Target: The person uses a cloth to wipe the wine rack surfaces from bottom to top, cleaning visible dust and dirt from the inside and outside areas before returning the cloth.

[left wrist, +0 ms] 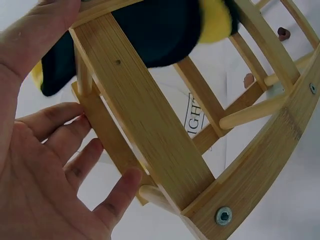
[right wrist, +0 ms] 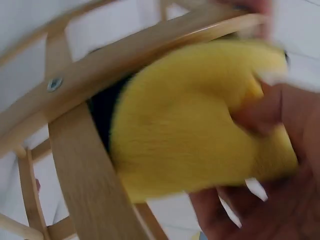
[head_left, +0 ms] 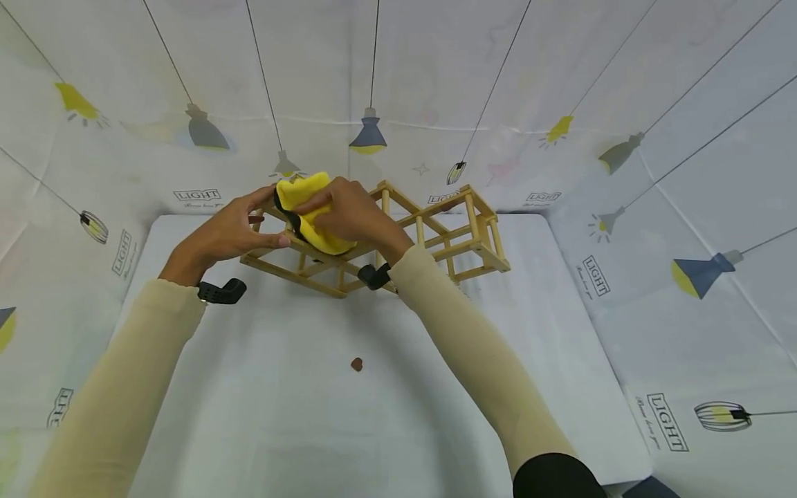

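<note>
A light wooden rack [head_left: 492,259] of slats and round dowels stands towards the back of the white table. My left hand [head_left: 227,232] holds its left end, fingers against a slat [left wrist: 107,132] and thumb at the upper edge in the left wrist view. With my right hand [head_left: 351,211] I grip a fuzzy yellow cloth [right wrist: 170,130] with a dark side, bunched between thumb and fingers. The cloth lies against the rack's upper left part, its dark side towards the wood. Metal bolts [left wrist: 223,215] show on the frame. Some right fingertips are hidden behind the cloth.
A small brown piece [head_left: 357,364] lies on the white table [head_left: 299,401] in front of the rack. Behind the table hangs a pale wall covering [head_left: 423,83] printed with lamps. A black band [head_left: 221,292] sits at my left wrist.
</note>
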A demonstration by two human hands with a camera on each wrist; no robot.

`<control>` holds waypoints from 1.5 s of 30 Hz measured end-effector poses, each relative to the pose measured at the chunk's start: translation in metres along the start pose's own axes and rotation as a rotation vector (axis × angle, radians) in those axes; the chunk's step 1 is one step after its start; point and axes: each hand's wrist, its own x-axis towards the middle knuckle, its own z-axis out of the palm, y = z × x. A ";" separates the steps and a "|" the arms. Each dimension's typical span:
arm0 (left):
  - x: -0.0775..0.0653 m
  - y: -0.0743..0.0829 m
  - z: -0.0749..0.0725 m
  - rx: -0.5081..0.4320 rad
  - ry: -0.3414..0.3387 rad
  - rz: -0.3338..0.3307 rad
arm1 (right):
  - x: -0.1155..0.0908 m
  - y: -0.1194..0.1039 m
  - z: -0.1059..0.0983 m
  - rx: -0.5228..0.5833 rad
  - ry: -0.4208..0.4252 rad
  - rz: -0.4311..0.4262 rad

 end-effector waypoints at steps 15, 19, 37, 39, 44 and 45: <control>-0.001 -0.002 0.002 -0.004 0.012 -0.005 | -0.008 -0.004 -0.002 0.006 -0.030 -0.051; -0.002 -0.002 -0.001 0.013 0.022 0.012 | -0.022 0.000 -0.023 0.113 0.091 -0.040; 0.004 0.002 -0.002 0.034 0.019 0.042 | -0.041 0.033 -0.047 -0.181 0.224 -0.104; 0.003 0.003 -0.003 0.031 0.019 0.035 | -0.041 0.035 -0.047 -0.231 0.340 -0.129; 0.002 0.001 -0.003 0.031 0.017 0.026 | -0.045 0.043 -0.046 -0.295 0.313 -0.116; 0.003 0.001 -0.003 0.031 0.017 0.029 | -0.047 0.043 -0.046 -0.273 0.262 -0.115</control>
